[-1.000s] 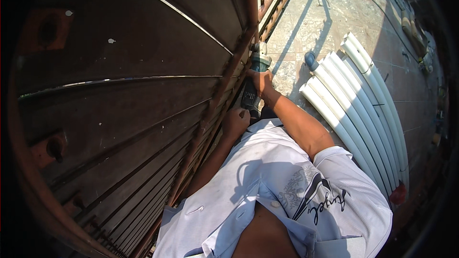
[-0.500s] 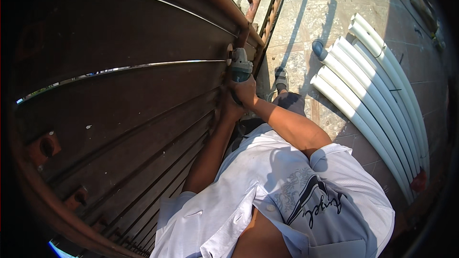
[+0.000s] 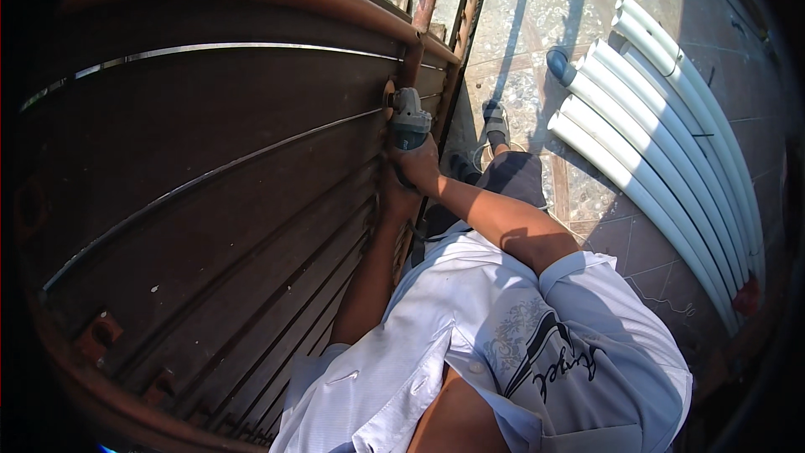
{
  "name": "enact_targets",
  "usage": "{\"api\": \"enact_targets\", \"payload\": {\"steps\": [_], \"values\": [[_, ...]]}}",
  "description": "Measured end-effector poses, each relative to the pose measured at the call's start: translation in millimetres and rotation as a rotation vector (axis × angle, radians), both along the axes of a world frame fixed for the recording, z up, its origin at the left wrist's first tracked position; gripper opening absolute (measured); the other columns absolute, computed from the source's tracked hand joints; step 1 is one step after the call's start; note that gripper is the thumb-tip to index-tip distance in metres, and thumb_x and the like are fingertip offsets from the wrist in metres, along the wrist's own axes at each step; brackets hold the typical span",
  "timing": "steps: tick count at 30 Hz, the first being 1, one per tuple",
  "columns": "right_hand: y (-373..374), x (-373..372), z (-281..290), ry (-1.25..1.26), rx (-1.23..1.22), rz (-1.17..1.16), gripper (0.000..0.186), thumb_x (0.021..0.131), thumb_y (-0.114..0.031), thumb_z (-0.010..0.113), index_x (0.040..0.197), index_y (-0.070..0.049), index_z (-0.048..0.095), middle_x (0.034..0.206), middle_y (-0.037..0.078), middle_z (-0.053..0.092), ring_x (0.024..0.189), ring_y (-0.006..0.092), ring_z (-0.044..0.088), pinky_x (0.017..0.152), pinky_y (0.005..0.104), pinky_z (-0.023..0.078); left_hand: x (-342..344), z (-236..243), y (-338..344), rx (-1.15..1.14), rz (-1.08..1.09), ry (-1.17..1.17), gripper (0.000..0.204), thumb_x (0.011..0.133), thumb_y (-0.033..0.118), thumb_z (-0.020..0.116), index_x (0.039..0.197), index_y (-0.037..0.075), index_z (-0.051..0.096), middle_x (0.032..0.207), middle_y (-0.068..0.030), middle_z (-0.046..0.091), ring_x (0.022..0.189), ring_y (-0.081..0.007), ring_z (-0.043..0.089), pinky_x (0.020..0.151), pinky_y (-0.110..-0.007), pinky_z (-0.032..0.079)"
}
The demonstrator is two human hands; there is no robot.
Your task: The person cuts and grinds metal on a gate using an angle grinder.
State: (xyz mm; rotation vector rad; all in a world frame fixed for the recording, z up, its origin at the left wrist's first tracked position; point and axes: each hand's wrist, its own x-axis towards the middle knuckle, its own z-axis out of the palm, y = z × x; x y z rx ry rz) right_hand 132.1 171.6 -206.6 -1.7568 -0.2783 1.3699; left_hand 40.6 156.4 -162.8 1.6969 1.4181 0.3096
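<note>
Far left, the brown slatted metal panel (image 3: 235, 92) fills the view, and there's the disc (image 3: 388, 99) right up by its upright bar; whether they touch, can't tell! Below it comes the left hand (image 3: 397, 193), near the tool's rear end, fingers largely hidden, so their grip can't be called. Now the angle grinder (image 3: 411, 122), its head poking out beyond the right hand (image 3: 422, 164), whose fingers are closed around the body just behind it. Over on the right, white pipes (image 3: 646, 143) lie bunched on the floor!
</note>
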Motion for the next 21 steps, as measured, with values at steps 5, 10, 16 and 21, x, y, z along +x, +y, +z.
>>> {"api": "enact_targets", "payload": {"steps": [5, 10, 16, 21], "values": [[6.5, -5.5, 0.4, -0.027, 0.029, -0.036, 0.066, 0.07, -0.035, 0.083, 0.117, 0.002, 0.055, 0.108, 0.022, 0.066, 0.102, 0.0349, 0.066, 0.089, 0.0421, 0.05, -9.1, -1.5, 4.6, -0.042, -0.024, 0.112, 0.081, 0.069, 0.026, 0.083, 0.135, 0.003, 0.043, 0.126, -0.0207, 0.059, 0.122, -0.0336, 0.057, 0.1, -0.043, 0.043], [9.9, -4.1, 12.0, -0.033, 0.052, -0.1, 0.055, 0.072, -0.033, 0.082, 0.112, -0.001, 0.061, 0.102, 0.018, 0.069, 0.095, 0.0309, 0.068, 0.084, 0.0396, 0.051, -6.3, 6.2, 7.9, -0.051, -0.019, 0.11, 0.08, 0.07, 0.025, 0.083, 0.135, 0.003, 0.043, 0.124, -0.0194, 0.06, 0.12, -0.0321, 0.059, 0.099, -0.04, 0.044], [10.3, -3.3, 14.7, -0.029, 0.038, -0.106, 0.062, 0.071, -0.039, 0.083, 0.112, 0.001, 0.06, 0.103, 0.02, 0.069, 0.099, 0.034, 0.067, 0.087, 0.0419, 0.051, -5.0, 10.3, 13.2, -0.034, -0.05, 0.087, 0.081, 0.07, 0.025, 0.082, 0.137, 0.005, 0.041, 0.125, -0.0204, 0.059, 0.121, -0.034, 0.058, 0.099, -0.04, 0.044], [15.1, -7.0, 17.6, -0.124, -0.026, -0.098, 0.066, 0.071, -0.04, 0.083, 0.114, 0.003, 0.058, 0.104, 0.022, 0.067, 0.099, 0.0349, 0.067, 0.087, 0.0414, 0.051, -11.6, 5.3, 15.5, -0.037, -0.071, 0.121, 0.084, 0.073, 0.027, 0.081, 0.141, 0.005, 0.037, 0.129, -0.0216, 0.056, 0.123, -0.0356, 0.056, 0.099, -0.04, 0.044]]}}
